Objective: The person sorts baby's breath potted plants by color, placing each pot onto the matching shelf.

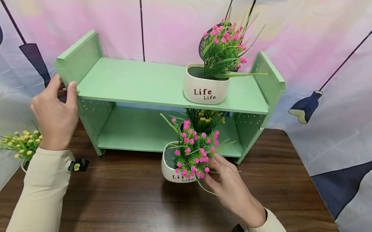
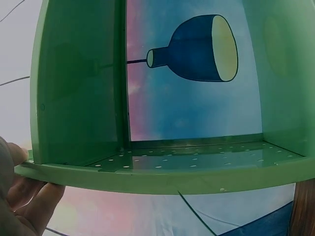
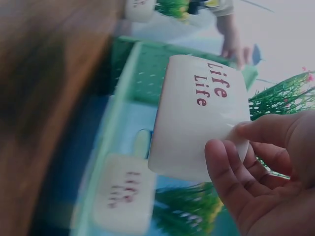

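My right hand (image 1: pixel 232 189) pinches the rim end of a white flower pot (image 1: pixel 168 167) lettered "Life Life", with pink flowers. This pot is off the table, in front of the green shelf (image 1: pixel 133 80). In the right wrist view, thumb and fingertips press the wall of the pot (image 3: pixel 192 128). My left hand (image 1: pixel 56 116) grips the front edge of the shelf's left side panel, and its fingers (image 2: pixel 44 206) curl round the edge in the left wrist view. A second pink-flowered pot (image 1: pixel 199 88) stands on the top board, right of centre.
On the lower board, a yellow-flowered plant (image 1: pixel 205 121) is partly hidden behind the held flowers; its white pot (image 3: pixel 125 194) shows in the right wrist view. Another yellow-flowered plant (image 1: pixel 21 143) stands left of the shelf. The wooden table (image 1: pixel 129 207) meets a printed curtain (image 1: pixel 175 18).
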Demonstrator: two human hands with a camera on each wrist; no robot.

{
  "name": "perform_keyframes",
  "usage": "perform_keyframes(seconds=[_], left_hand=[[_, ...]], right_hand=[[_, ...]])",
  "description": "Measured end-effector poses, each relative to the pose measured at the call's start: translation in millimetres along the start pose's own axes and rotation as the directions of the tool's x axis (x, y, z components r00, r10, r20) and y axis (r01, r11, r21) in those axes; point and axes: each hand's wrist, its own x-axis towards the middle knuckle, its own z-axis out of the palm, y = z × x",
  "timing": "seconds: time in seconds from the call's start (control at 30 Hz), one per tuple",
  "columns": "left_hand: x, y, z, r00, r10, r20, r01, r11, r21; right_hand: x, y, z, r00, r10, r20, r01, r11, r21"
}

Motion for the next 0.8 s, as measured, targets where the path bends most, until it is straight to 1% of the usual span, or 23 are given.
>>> perform_keyframes(seconds=[0.13, 0.17, 0.4, 0.57, 0.67, 0.8], left_hand=[[-0.7, -1.7, 0.6, 1.0, 0.0, 0.006, 0.001, 1.0, -0.007], [-0.7, -2.0, 0.7, 1.0, 0.0, 0.007, 0.0, 1.0, -0.008], [0.8, -1.3, 0.7, 1.0, 0.006, 0.0, -0.006, 1.0, -0.006], [0.2, -0.4, 0.5, 1.0, 0.016, -0.001, -0.016, 1.0, -0.007], [0.3, -0.9, 0.8, 1.0, 0.022, -0.003, -0.022, 1.0, -0.011], [0.8, -1.3, 0.9, 1.0, 0.024, -0.001, -0.024, 1.0, -0.014]], right_hand=[[15, -13, -10, 0.998, -0.055, -0.01, 0.055, 0.998, -0.016], [20, -17, -12, 0.997, -0.071, -0.011, 0.07, 0.997, -0.012], [52, -44, -25, 0.995, -0.101, -0.018, 0.102, 0.994, 0.044], [74, -60, -31, 0.986, -0.164, -0.044, 0.166, 0.985, 0.053], [88, -70, -36, 0.984, -0.173, -0.044, 0.175, 0.983, 0.06], [108, -84, -44, 0.986, -0.16, -0.043, 0.162, 0.985, 0.057]])
